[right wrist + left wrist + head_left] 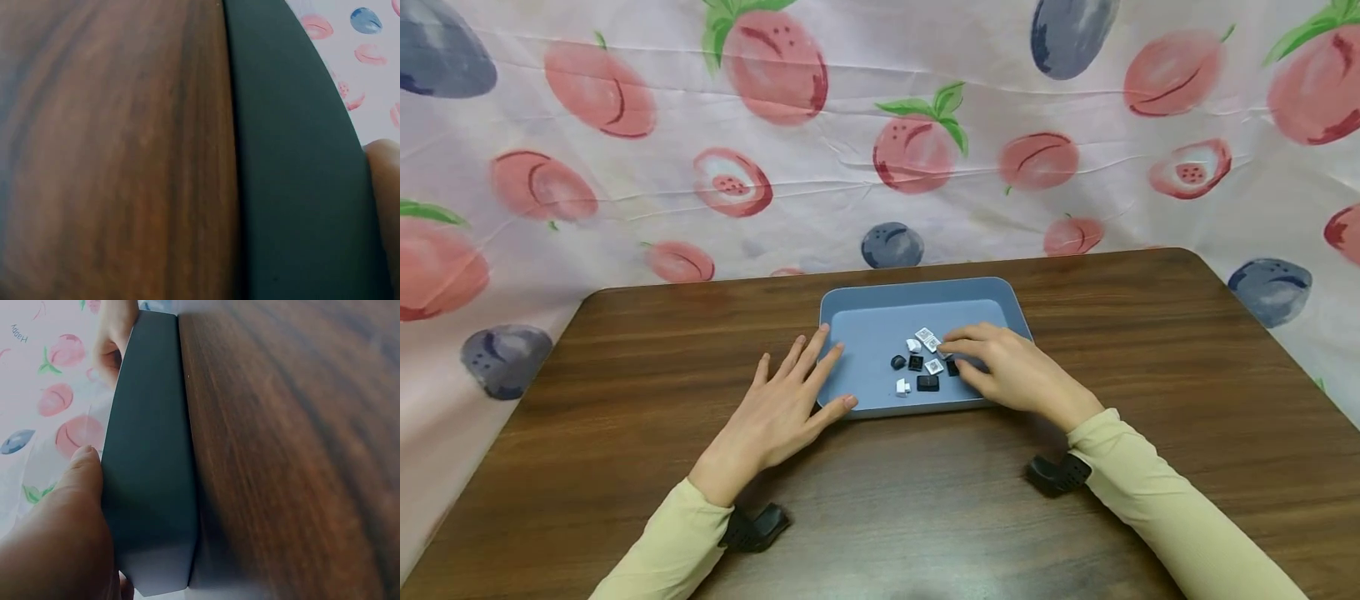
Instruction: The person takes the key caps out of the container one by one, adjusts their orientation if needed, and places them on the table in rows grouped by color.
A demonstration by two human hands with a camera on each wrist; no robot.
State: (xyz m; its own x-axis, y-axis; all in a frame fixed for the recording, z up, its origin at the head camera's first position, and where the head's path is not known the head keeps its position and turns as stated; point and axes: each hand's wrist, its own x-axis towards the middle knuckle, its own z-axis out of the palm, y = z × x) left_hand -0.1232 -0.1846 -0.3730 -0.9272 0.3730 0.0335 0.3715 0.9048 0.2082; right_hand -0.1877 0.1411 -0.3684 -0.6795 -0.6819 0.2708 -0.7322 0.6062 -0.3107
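Note:
A blue tray (865,333) holds several small black and white keycap-like pieces, among them a wide black one (928,383) and a white one (933,367). The left hand (775,412) lies with spread, straight fingers at the tray's left edge; in the left wrist view its thumb (78,481) is beside the tray wall (150,444). Over the right part of the tray, the right hand (1018,371) has bent fingers among the pieces at the right of the group; whether it pinches one is hidden. The right wrist view shows the tray's outer wall (300,150) and part of that hand (384,181).
The tray stands on a brown wooden table (647,375). A fruit-print cloth (820,183) hangs behind the table. Black devices are strapped at the left wrist (756,529) and right wrist (1058,475), below light green sleeves.

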